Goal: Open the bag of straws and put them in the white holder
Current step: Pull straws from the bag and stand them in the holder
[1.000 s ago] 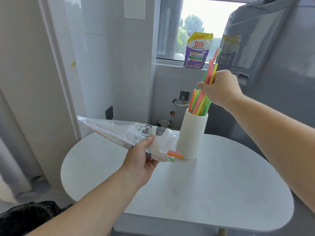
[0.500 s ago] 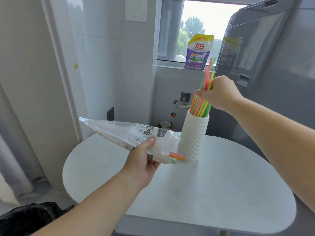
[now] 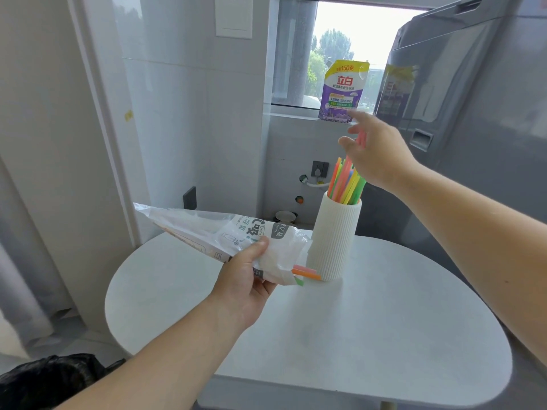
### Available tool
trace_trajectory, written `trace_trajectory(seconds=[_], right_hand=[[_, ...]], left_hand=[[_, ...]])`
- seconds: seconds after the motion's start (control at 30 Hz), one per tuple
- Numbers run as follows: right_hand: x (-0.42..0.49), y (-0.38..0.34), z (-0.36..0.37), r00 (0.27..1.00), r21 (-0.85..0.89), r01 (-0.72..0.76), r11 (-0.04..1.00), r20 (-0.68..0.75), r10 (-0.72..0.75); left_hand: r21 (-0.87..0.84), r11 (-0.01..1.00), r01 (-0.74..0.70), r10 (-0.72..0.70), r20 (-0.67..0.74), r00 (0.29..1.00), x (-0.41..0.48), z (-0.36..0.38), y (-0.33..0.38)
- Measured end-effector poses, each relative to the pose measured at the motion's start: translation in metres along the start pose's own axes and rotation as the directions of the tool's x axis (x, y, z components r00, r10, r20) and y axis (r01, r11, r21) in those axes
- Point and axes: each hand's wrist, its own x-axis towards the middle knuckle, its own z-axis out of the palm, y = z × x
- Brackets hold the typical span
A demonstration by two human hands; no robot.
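A ribbed white holder (image 3: 334,241) stands upright on the white table (image 3: 370,335). Several coloured straws (image 3: 344,183) stick out of its top. My right hand (image 3: 377,152) hovers just above and behind them with fingers spread, and one pink straw tip shows by the fingers. My left hand (image 3: 244,279) grips the clear printed straw bag (image 3: 236,236), held slanted with its open mouth low beside the holder's base. A few straw ends (image 3: 306,273) poke out of the mouth against the holder.
A purple and yellow detergent pouch (image 3: 343,90) sits on the window sill behind. A large grey appliance (image 3: 473,128) stands at the right. A black bag (image 3: 50,380) lies on the floor at lower left. White wall panels stand at the left.
My right hand lowered the bunch of straws into the holder, then opened its fingers and let them go. The straws now stand deeper in the holder. The left hand and bag stayed put.
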Motion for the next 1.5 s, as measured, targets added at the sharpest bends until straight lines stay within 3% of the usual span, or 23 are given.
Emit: trace_trajectory(seconds=[0.1, 0.2, 0.37, 0.53, 0.7, 0.8, 1.1, 1.3, 1.4, 1.5], right_hand=[[-0.009, 0.004, 0.006, 0.993, -0.169, 0.066, 0.983, 0.108, -0.048], [-0.017, 0.006, 0.008, 0.985, -0.191, 0.069, 0.979, 0.167, -0.037], [-0.015, 0.005, 0.004, 0.998, -0.132, 0.026, 0.991, 0.064, -0.018], [-0.020, 0.012, 0.007, 0.973, -0.263, -0.002, 0.965, 0.224, 0.063], [-0.025, 0.011, 0.008, 0.988, -0.211, 0.062, 0.976, 0.150, -0.030], [-0.029, 0.013, 0.011, 0.976, -0.249, 0.152, 0.956, 0.193, -0.105], [-0.036, 0.021, 0.015, 0.967, -0.409, 0.123, 0.904, 0.254, -0.017], [-0.051, 0.000, 0.003, 0.996, -0.234, 0.066, 0.970, -0.044, -0.079], [-0.087, -0.016, 0.006, 0.974, -0.040, 0.082, 0.996, -0.208, -0.088], [-0.135, -0.027, 0.020, 0.986, 0.261, -0.062, 0.963, -0.131, 0.099]], left_hand=[[0.003, 1.000, 0.001, -0.001, 0.005, 1.000, 0.000, 0.000, 0.000], [0.003, 1.000, 0.003, -0.003, 0.007, 1.000, 0.000, 0.000, 0.000], [0.004, 1.000, 0.004, -0.004, 0.004, 1.000, 0.001, -0.001, -0.001], [0.001, 1.000, 0.007, -0.007, 0.010, 1.000, 0.000, 0.000, 0.000], [0.004, 1.000, 0.013, -0.013, 0.008, 1.000, 0.000, 0.000, -0.001], [0.002, 1.000, 0.014, -0.014, 0.011, 1.000, -0.001, -0.001, -0.001], [0.018, 1.000, 0.020, -0.020, 0.023, 1.000, 0.000, -0.001, -0.001], [0.031, 0.999, 0.018, -0.019, 0.040, 0.999, -0.002, -0.002, -0.001], [0.040, 0.999, 0.001, -0.003, 0.052, 0.999, -0.001, -0.002, 0.000], [0.080, 0.997, -0.017, 0.012, 0.066, 0.998, -0.001, -0.001, 0.001]])
